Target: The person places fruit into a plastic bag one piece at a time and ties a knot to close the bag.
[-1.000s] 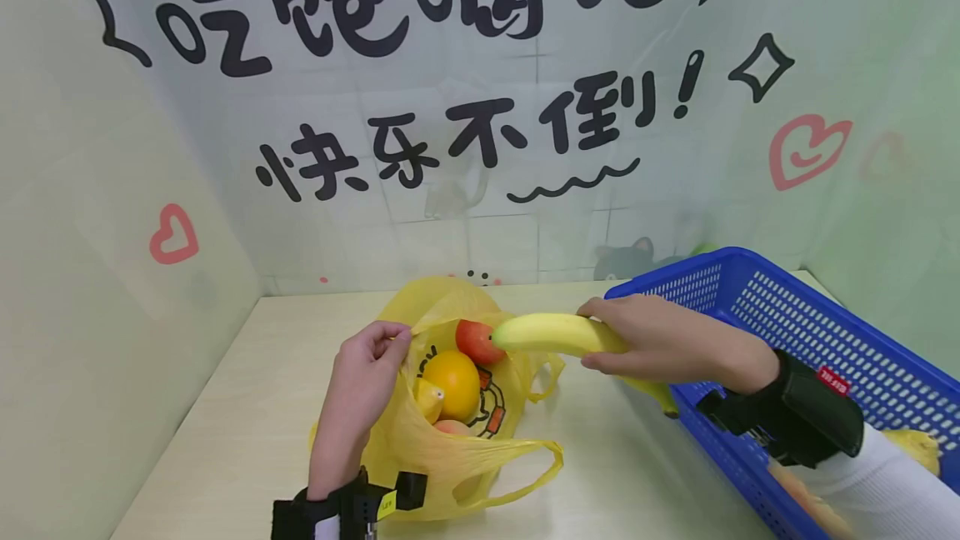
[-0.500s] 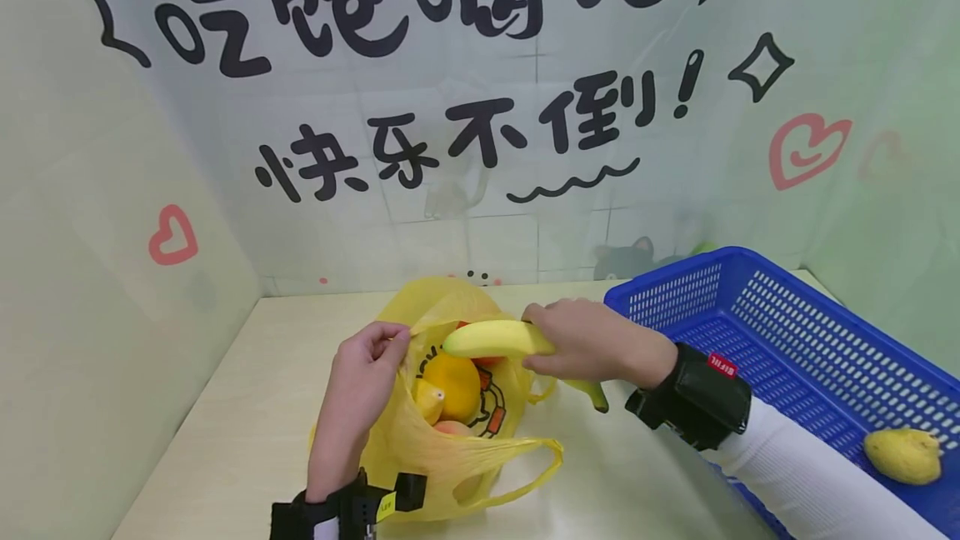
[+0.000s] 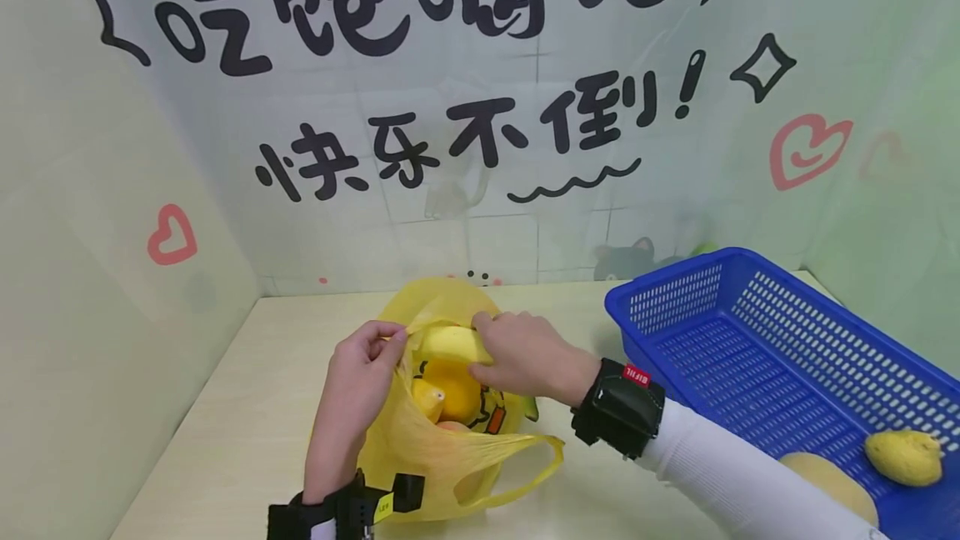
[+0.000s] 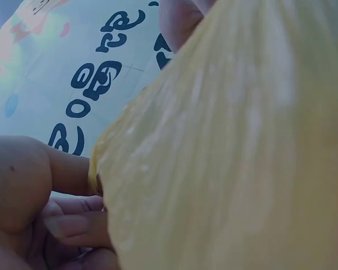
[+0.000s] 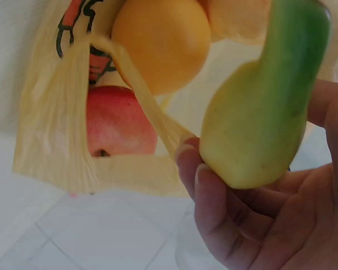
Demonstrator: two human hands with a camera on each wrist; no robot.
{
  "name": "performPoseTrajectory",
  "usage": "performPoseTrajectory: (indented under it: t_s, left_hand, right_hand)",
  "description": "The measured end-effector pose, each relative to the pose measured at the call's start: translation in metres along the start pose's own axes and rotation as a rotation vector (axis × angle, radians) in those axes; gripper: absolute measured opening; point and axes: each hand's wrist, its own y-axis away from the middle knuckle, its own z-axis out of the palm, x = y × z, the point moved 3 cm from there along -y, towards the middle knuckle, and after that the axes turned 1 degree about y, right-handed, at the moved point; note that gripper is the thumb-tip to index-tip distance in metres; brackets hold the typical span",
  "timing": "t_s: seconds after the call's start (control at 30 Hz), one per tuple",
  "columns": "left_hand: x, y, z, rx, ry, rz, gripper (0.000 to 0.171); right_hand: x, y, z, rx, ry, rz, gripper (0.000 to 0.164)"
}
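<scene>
My left hand (image 3: 358, 377) pinches the rim of a yellow plastic bag (image 3: 420, 473), drawing its mouth wide; the left wrist view shows thumb and fingers on the thin film. My right hand (image 3: 528, 357) holds a banana (image 3: 453, 346) over the bag's mouth, its green stem end pointing toward the right wrist camera. Inside the bag lie an orange (image 3: 457, 390), a lemon-like yellow fruit (image 3: 427, 400) and a pinkish round fruit (image 3: 452, 426). A red apple (image 5: 121, 121) shows in the right wrist view; in the head view the banana and hand hide it.
A blue plastic basket (image 3: 637, 298) stands on the right, holding a lumpy yellow fruit (image 3: 903, 457) and a tan rounded one (image 3: 832, 482) partly behind the right sleeve. Handle loops of the bag spread over the pale table (image 3: 247, 407). A printed wall (image 3: 525, 232) rises behind.
My right hand has carried the banana leftward from beside the basket to over the bag's mouth. The left hand has stayed at the bag's rim.
</scene>
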Motion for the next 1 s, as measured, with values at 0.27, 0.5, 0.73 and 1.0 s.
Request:
performPoseTrajectory:
  t_s: [0.27, 0.5, 0.73, 1.0]
  left_hand:
    - [-0.001, -0.001, 0.001, -0.005, 0.002, -0.003, 0.024]
    - [-0.001, -0.001, 0.0, -0.007, 0.009, -0.007, 0.024]
    - [-0.002, -0.001, 0.001, -0.01, 0.015, -0.005, 0.025]
    - [-0.003, -0.002, -0.001, -0.001, 0.01, -0.011, 0.024]
  right_hand:
    - [-0.008, -0.011, 0.02, 0.098, -0.031, -0.031, 0.035]
    - [-0.019, -0.018, 0.031, 0.151, 0.024, -0.097, 0.035]
    - [-0.023, -0.023, 0.039, 0.173, 0.002, -0.095, 0.034]
    - [-0.028, -0.034, 0.047, 0.166, -0.017, -0.053, 0.032]
